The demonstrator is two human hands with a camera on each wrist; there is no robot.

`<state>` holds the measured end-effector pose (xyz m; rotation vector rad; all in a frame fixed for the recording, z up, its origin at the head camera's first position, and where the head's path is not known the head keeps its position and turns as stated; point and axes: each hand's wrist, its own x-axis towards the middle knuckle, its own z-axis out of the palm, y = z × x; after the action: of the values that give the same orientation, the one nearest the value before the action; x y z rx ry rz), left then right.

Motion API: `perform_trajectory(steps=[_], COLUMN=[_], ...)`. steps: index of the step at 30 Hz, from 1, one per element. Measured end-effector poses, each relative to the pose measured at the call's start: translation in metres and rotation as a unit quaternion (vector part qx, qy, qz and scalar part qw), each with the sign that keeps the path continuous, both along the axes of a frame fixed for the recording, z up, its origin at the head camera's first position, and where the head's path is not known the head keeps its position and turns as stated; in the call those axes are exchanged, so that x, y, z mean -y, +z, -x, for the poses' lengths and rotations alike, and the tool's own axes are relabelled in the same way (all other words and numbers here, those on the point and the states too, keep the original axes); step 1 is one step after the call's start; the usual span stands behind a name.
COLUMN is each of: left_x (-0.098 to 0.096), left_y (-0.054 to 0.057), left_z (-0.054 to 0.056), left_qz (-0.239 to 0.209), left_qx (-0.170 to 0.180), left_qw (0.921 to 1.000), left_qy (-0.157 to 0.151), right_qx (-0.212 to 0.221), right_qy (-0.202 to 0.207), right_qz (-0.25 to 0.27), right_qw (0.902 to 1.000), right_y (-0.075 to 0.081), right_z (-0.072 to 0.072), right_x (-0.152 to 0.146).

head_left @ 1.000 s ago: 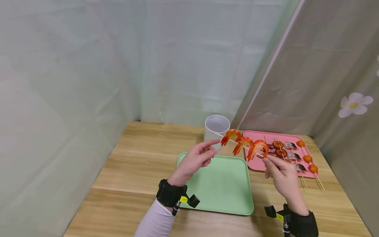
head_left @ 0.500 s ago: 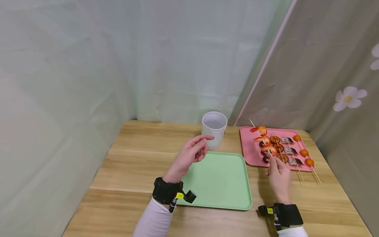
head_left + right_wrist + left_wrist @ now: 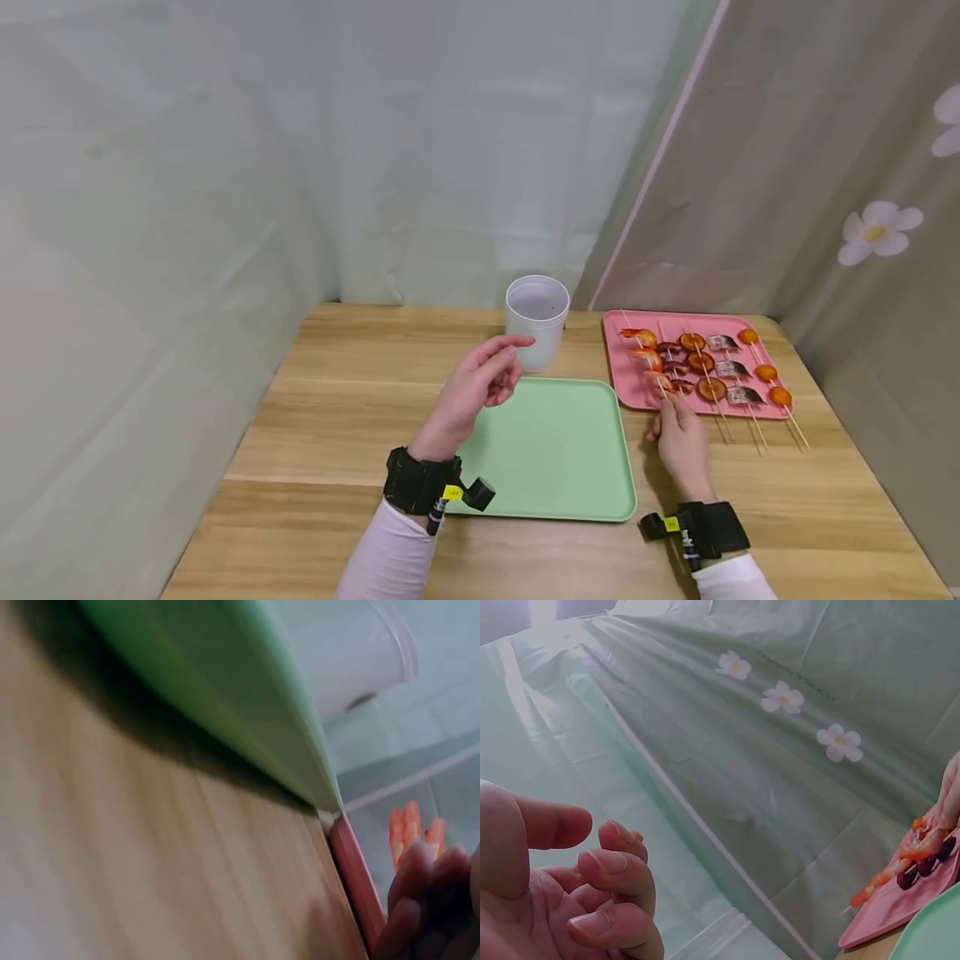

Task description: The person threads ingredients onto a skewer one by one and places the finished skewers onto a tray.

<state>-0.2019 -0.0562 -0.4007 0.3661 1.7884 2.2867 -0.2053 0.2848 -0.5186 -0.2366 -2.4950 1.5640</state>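
Observation:
My right hand (image 3: 684, 446) pinches the near end of a shrimp skewer (image 3: 646, 360), low at the front left of the pink tray (image 3: 626, 392). Three orange shrimp are threaded on its stick, which lies along the tray's left side. Just right of it are a skewer of dark purplish pieces (image 3: 674, 367) and one of brown round slices (image 3: 701, 363). In the left wrist view the shrimp skewer (image 3: 889, 874) slants over the pink tray. My left hand (image 3: 480, 392) hovers above the green tray (image 3: 555, 450) with loosely bent fingers, holding nothing.
Farther right on the pink tray lie a silvery fish skewer (image 3: 731, 369) and an orange ball skewer (image 3: 766, 373), sticks jutting over the front edge. A white cup (image 3: 537, 325) stands behind the green tray. Curtains (image 3: 450, 167) border the wooden table (image 3: 315, 417).
My right hand has carried the shrimp skewer from above the green tray over to the pink tray and down along its left side. The left hand has let go of nothing and stays nearly still.

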Motion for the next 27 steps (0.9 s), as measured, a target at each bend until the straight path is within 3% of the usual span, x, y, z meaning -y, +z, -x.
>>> perform_trajectory(steps=[6,13,19,27], left_x=[0.0026,0.003,0.0016,-0.001], left_y=[0.0007,0.0026,0.005,0.0042], left_z=[-0.0027,-0.0038,-0.0047,-0.006], left_qz=[-0.011,-0.021,-0.025,-0.027], left_qx=[0.006,0.003,0.003,-0.003], left_qw=[0.9999,0.9995,0.9993,0.9995], left_qy=[0.007,0.024,0.029,0.014], right_qx=[0.037,0.05,0.045,0.06], right_qy=[0.022,0.056,0.056,0.045], right_qz=[0.019,-0.019,-0.073,-0.073], right_qw=[0.9989,0.997,0.9947,0.9945], right_y=[0.0028,0.0034,0.0057,0.0052], right_z=[-0.0038,-0.0051,-0.0043,-0.0036], right_x=[0.0085,0.0074,0.0048,0.0113])
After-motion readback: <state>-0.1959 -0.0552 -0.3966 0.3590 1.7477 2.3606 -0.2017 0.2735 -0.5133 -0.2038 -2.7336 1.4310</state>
